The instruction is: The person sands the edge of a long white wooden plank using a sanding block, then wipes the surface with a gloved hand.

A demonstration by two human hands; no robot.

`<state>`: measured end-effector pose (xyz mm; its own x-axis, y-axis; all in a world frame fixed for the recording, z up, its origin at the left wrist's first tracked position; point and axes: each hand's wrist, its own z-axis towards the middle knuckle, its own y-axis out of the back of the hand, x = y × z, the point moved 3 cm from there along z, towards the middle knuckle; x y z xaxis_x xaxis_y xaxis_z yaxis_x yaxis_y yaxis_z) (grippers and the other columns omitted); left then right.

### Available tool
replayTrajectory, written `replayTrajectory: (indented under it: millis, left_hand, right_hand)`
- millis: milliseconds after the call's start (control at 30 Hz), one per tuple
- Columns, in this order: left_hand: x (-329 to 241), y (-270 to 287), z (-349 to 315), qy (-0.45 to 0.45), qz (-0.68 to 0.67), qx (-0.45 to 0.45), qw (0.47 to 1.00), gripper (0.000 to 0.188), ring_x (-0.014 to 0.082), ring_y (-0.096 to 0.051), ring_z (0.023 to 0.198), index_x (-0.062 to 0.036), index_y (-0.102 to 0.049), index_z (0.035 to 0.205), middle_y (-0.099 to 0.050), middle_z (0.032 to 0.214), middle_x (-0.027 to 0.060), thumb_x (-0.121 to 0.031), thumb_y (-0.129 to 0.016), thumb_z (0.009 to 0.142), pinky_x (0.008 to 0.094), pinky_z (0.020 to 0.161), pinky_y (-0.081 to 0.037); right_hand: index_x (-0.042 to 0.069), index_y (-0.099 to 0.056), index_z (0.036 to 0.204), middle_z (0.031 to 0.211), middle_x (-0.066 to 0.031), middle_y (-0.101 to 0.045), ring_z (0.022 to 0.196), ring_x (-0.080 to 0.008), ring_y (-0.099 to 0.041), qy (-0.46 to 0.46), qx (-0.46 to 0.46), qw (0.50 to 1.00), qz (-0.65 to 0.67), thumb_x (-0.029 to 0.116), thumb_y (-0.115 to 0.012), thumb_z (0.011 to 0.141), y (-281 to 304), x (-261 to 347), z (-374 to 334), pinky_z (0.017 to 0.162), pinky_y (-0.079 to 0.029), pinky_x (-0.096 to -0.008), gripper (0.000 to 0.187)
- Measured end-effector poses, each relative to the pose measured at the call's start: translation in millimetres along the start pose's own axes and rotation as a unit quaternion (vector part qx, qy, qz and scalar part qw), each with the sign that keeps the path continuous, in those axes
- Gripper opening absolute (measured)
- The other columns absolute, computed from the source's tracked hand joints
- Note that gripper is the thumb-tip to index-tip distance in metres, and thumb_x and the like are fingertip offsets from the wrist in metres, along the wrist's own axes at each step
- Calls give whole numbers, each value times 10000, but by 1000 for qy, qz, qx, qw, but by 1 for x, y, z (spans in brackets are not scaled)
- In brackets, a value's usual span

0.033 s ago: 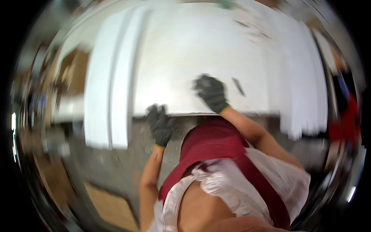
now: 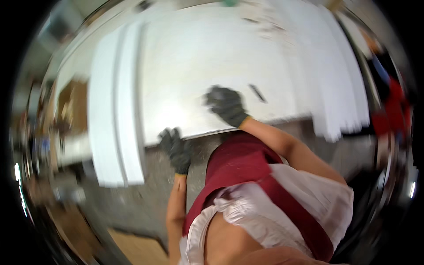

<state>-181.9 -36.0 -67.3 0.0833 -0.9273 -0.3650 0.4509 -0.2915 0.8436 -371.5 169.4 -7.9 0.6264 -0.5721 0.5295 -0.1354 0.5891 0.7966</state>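
Observation:
My left hand, in a dark grey work glove with a yellowish cuff, is at the near edge of a white-topped table. Its fingers are apart, tips over the edge, and nothing shows in them. Farther in, above the tabletop, is my right hand in a matching glove. Its fingers are curled in, with a blurred greyish patch at the tips; whether that is a held thing I cannot make out. A slim dark bar-shaped object lies just to the right of this hand.
Long white strips overhang the near edge at left; more white strips overhang it at right. A brown cardboard box stands far left. Small scraps lie at the back. A tan board is on the floor.
The view has turned slightly, so the table, strips and dark bar sit farther left in the picture. Both hands keep about the same places relative to the table.

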Motion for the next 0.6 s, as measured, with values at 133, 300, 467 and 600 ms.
replayTrajectory:
  millis: [133, 300, 467, 600]
  left_hand:
    - [-16, -29, -3, 32, 52, 11, 998, 684, 426, -148, 1503, -186, -438, 1510, -238, 1631, 148, -343, -678, 890, 557, 1199, -131]
    - [-13, -14, -1, -3, 70, 30, 997, 684, 429, -140, 1500, -194, -415, 1521, -231, 1631, 151, -341, -664, 902, 572, 1194, -122]
    - [-7, -14, -6, -26, 71, -5, 997, 665, 448, -155, 1489, -191, -409, 1522, -247, 1625, 146, -327, -652, 918, 584, 1186, -157]
    - [-5, -17, -2, -40, 78, -15, 996, 646, 451, -162, 1484, -183, -403, 1523, -257, 1621, 145, -372, -618, 945, 595, 1178, -179]
  right_hand:
    - [303, -608, 1253, 1372, -47, -519, 1143, -261, -538, -11, 0, 992, -127, 384, -707, 799, 0, -28, 12, 946, -448, -445, 472]
    - [263, -615, 1246, 1397, -77, -493, 1173, -317, -504, -28, -143, 977, -155, 393, -739, 773, -15, -86, 65, 954, -412, -519, 506]
    - [305, -598, 1261, 1420, -73, -484, 1190, -335, -500, -153, -56, 974, -160, 473, -724, 778, 20, -131, 82, 947, -402, -539, 526]
    - [385, -522, 1366, 1483, -104, -448, 1269, -380, -460, -157, -30, 959, -233, 618, -653, 788, 57, -145, 72, 1011, -358, -569, 637]
